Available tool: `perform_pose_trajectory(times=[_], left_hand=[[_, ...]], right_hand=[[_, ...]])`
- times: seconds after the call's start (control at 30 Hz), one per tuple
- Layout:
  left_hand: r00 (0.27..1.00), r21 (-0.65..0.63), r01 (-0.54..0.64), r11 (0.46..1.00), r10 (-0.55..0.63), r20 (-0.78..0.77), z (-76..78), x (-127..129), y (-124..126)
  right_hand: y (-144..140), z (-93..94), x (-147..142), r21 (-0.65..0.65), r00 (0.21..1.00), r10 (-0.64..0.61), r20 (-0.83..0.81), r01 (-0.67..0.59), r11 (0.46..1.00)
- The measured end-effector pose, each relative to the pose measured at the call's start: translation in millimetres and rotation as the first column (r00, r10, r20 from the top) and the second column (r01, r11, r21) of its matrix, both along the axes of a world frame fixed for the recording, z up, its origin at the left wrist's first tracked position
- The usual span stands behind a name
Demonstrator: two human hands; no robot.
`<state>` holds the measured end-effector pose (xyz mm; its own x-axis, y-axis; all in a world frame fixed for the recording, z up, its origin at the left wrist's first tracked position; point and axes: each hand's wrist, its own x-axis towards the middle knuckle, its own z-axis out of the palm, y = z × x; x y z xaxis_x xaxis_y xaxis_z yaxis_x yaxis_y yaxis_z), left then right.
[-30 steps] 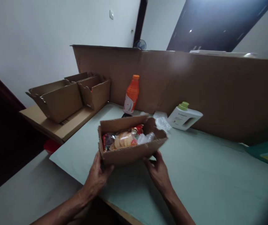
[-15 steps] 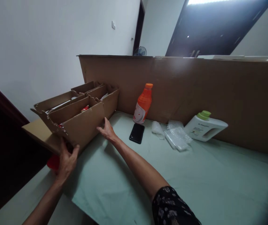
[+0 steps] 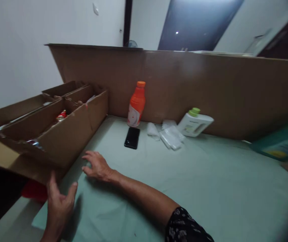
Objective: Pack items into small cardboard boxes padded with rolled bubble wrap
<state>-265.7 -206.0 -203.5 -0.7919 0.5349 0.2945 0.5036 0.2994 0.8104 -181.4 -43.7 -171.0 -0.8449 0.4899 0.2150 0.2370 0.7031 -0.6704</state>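
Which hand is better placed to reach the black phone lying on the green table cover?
Probably the right hand. It hovers open over the green cover, with only bare cover between it and the black phone. The left hand, also open, is at the near corner of the cardboard box, farther from the phone.

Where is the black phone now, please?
In the head view, the black phone lies flat on the green table cover, just in front of the orange bottle.
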Motion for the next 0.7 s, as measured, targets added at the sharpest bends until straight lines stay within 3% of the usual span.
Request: perform_pose_trajectory(times=[0.07, 0.13, 0.2, 0.27, 0.37, 0.53, 0.6, 0.7], left_hand=[[0.988, -0.07, 0.15, 0.986, -0.152, -0.026, -12.0, 28.5, -7.3], [0.923, -0.124, 0.365, 0.923, -0.376, -0.081, -22.5, 53.6, -6.1], [0.836, -0.163, 0.508, 0.846, -0.53, -0.14, -27.3, 72.1, 7.0], [0.785, -0.193, 0.56, 0.806, -0.59, -0.187, -23.6, 83.8, 32.9], [0.771, -0.27, 0.528, 0.805, -0.588, -0.246, -4.9, 95.0, 91.9], [0.801, -0.529, 0.343, 0.776, -0.536, -0.266, 28.6, 119.6, 199.6], [0.805, -0.562, 0.32, 0.763, -0.532, -0.263, 35.3, 131.7, 224.6], [0.824, -0.611, 0.255, 0.749, -0.499, -0.268, 37.6, 149.9, 232.9]], right_hand=[[-8.1, -5.7, 41.3, 0.104, 0.992, 0.076, 0.102, -0.087, 0.991], [-14.1, -8.1, 86.1, 0.165, 0.979, 0.111, 0.169, -0.139, 0.976], [-17.6, -7.4, 131.7, 0.187, 0.977, 0.096, 0.189, -0.132, 0.973], [-19.8, -6.0, 176.7, 0.187, 0.984, 0.017, 0.178, -0.051, 0.981], [-25.4, -8.2, 240.3, 0.174, 0.979, -0.155, 0.136, 0.13, 0.976], [-44.4, -20.0, 319.7, 0.14, 0.93, -0.357, 0.082, 0.344, 0.928], [-50.2, -22.3, 335.9, 0.129, 0.914, -0.4, 0.067, 0.39, 0.912], [-54.8, -22.5, 343.6, 0.144, 0.907, -0.414, 0.074, 0.402, 0.904]])
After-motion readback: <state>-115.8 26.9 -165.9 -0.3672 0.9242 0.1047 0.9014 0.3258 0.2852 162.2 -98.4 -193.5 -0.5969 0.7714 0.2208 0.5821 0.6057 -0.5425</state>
